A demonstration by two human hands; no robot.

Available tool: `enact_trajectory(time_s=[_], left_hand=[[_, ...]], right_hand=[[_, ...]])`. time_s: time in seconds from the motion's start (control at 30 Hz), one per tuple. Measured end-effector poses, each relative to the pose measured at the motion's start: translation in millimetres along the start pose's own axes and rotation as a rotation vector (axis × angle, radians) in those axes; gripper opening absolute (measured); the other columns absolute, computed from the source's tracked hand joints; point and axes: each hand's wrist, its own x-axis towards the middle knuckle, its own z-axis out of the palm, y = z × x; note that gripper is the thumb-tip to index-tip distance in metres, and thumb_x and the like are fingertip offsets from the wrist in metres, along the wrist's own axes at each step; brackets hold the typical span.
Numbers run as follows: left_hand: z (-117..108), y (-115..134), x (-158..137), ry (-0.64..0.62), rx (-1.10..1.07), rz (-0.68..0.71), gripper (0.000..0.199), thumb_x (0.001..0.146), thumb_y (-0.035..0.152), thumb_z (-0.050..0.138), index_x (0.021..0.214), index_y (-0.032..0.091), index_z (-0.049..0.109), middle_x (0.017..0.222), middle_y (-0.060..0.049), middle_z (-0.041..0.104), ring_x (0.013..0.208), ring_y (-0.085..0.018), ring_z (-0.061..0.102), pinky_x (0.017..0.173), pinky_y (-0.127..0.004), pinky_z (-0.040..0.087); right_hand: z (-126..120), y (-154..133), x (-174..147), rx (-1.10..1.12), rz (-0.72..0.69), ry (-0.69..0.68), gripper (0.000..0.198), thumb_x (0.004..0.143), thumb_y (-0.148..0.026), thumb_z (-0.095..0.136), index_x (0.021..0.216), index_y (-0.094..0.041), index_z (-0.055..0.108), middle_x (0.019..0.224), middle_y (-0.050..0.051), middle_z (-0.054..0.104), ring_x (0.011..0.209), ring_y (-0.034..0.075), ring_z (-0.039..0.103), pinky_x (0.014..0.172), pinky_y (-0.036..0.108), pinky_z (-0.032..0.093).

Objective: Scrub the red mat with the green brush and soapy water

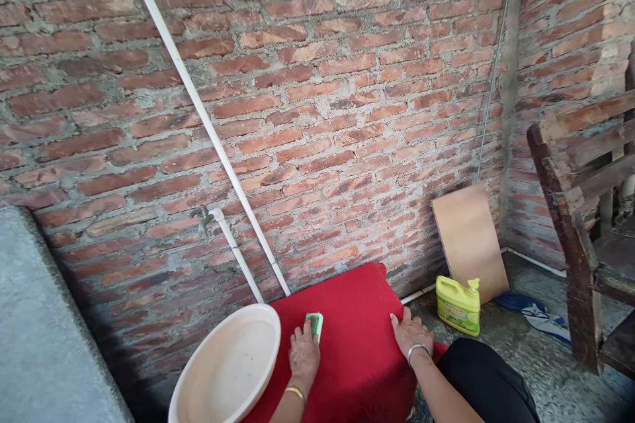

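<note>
My left hand (304,358), with a gold-coloured bangle at its wrist, is closed around a green and white scrub brush (317,327). The brush lies against a red cloth (347,304) spread over a low flat-topped support, which the cloth hides. My right hand (414,334), wearing a silver bangle, rests at the cloth's right edge. Its thumb lies on the cloth, apart from the other fingers, and no tool shows in it. Just left of my left hand stands a wide pale basin (243,363).
A tap (204,217) and white pipes (198,106) run along the brick wall (322,112). At right are a yellow jug (457,307), a leaning brown board (469,238), flip-flops (546,322) and a wooden chair (570,238). A grey slab (44,324) stands at left.
</note>
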Motion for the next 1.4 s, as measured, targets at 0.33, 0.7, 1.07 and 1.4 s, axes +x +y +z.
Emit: enact_trajectory(time_s=[0.33, 0.7, 1.07, 1.4], left_hand=[[31, 56, -47, -0.123, -0.283, 0.46, 0.071, 0.092, 0.033, 0.049, 0.159, 0.028, 0.026, 0.152, -0.013, 0.046, 0.138, -0.03, 0.043, 0.113, -0.044, 0.036], [44, -102, -64, -0.144, -0.108, 0.467, 0.058, 0.095, 0.052, 0.048, 0.151, 0.04, 0.04, 0.158, -0.003, 0.041, 0.145, -0.031, 0.038, 0.116, -0.051, 0.036], [31, -103, -69, -0.038, -0.217, 0.468, 0.065, 0.09, 0.067, 0.049, 0.15, 0.042, 0.04, 0.158, -0.003, 0.041, 0.144, -0.031, 0.039, 0.117, -0.05, 0.032], [8, -98, -71, -0.147, -0.343, 0.413, 0.068, 0.088, 0.07, 0.05, 0.15, 0.04, 0.042, 0.161, -0.004, 0.036, 0.148, -0.031, 0.033, 0.12, -0.054, 0.025]], right_hand=[[1, 4, 4, 0.013, -0.006, -0.01, 0.064, 0.1, -0.054, 0.025, 0.144, -0.012, 0.044, 0.124, 0.026, 0.062, 0.109, 0.031, 0.066, 0.091, 0.047, 0.044], [4, 9, 9, 0.008, -0.011, -0.002, 0.068, 0.099, -0.057, 0.019, 0.142, -0.011, 0.046, 0.119, 0.024, 0.064, 0.105, 0.032, 0.067, 0.088, 0.045, 0.044], [-4, -35, -21, -0.108, -0.875, 0.084, 0.066, 0.073, -0.017, 0.047, 0.136, -0.032, 0.059, 0.156, 0.001, 0.043, 0.148, 0.024, 0.031, 0.115, 0.043, 0.029], [1, -61, -44, -0.116, -0.944, -0.227, 0.058, 0.08, -0.031, 0.054, 0.138, -0.036, 0.057, 0.137, 0.001, 0.062, 0.129, 0.024, 0.054, 0.111, 0.034, 0.037]])
